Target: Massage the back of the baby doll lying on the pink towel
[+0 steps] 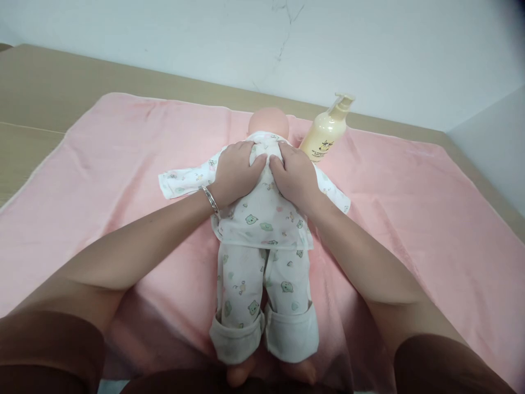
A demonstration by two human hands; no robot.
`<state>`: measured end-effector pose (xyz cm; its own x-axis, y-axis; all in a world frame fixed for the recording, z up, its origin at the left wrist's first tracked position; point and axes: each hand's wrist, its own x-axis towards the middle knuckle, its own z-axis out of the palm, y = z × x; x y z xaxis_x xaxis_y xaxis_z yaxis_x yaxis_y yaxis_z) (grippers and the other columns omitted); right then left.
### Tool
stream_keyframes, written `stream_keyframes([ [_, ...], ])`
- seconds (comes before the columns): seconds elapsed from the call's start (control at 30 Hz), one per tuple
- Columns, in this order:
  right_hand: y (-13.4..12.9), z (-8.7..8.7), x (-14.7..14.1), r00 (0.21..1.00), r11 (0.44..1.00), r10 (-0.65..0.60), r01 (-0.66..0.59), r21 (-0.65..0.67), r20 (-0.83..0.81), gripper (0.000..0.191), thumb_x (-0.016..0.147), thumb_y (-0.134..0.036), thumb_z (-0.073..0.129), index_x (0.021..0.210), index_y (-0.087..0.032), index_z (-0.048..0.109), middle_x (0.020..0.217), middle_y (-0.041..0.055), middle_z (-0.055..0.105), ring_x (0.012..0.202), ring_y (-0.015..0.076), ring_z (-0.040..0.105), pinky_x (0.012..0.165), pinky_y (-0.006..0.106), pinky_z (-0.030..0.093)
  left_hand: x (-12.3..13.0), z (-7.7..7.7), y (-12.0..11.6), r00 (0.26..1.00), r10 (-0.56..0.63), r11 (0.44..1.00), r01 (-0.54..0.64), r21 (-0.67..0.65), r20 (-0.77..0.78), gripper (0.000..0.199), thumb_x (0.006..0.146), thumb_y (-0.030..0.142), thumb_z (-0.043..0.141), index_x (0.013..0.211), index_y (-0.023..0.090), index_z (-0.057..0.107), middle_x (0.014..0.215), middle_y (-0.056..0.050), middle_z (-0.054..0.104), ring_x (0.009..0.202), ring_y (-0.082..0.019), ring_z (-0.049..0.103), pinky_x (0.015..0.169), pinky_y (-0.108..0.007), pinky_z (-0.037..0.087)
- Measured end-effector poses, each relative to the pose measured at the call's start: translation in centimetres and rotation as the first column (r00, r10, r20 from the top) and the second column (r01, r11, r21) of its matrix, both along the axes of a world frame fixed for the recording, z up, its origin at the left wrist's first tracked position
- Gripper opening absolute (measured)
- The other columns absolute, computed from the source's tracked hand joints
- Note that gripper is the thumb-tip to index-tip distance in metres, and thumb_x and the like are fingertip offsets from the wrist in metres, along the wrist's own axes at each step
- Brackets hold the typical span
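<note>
A baby doll lies stretched out with its bald head away from me and its feet near me; no facial features show. It wears a white printed top and matching trousers with wide turned-up cuffs. My left hand rests flat on the left of the doll's upper body, fingers over the shoulder. On the other side my right hand lies the same way. Both thumbs point inward, almost meeting at the middle. Neither hand grips anything.
Under the doll is a creased pink blanket on a wooden table. A yellow pump bottle is beside the doll's head, close to my right hand. Behind the table rises a cracked white wall.
</note>
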<state>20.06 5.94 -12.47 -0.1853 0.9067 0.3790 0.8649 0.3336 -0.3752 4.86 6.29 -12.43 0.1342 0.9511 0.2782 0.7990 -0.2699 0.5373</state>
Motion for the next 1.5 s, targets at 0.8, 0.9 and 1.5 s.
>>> stream_keyframes([
  [0.8,0.1,0.0,0.1,1.0,1.0,0.019,-0.019,-0.007,-0.015,0.02,0.096,-0.033,0.032,0.088,-0.021,0.045,0.101,0.0164,0.066,0.102,0.0326,0.06,0.099,0.053,0.05,0.0,0.0,0.0,1.0,0.0,1.0,0.0,-0.002,0.0,0.037,0.095,0.041,0.038,0.106,0.017,0.065,0.116,-0.014,0.072,0.11,-0.028,0.063,0.106,-0.045,0.048],
  [0.9,0.1,0.0,0.1,1.0,1.0,0.018,-0.018,-0.005,-0.01,0.02,0.096,-0.033,0.031,0.088,-0.021,0.045,0.101,0.0162,0.066,0.102,0.0326,0.061,0.1,0.052,0.05,0.0,0.1,0.0,1.0,0.001,1.0,-0.001,-0.006,-0.003,0.037,0.095,0.04,0.038,0.104,0.017,0.065,0.116,-0.014,0.072,0.109,-0.028,0.063,0.105,-0.045,0.048],
  [1.5,-1.5,-0.1,-0.3,0.994,0.999,0.02,-0.024,0.028,0.111,0.047,0.102,-0.03,0.027,0.127,-0.004,0.058,0.13,0.0257,0.062,0.128,0.039,0.056,0.113,0.059,0.043,-0.1,-0.1,-0.4,1.0,-0.009,0.998,0.01,0.07,-0.026,0.03,0.097,0.034,0.036,0.097,0.02,0.062,0.106,-0.01,0.071,0.103,-0.025,0.061,0.102,-0.042,0.047],
])
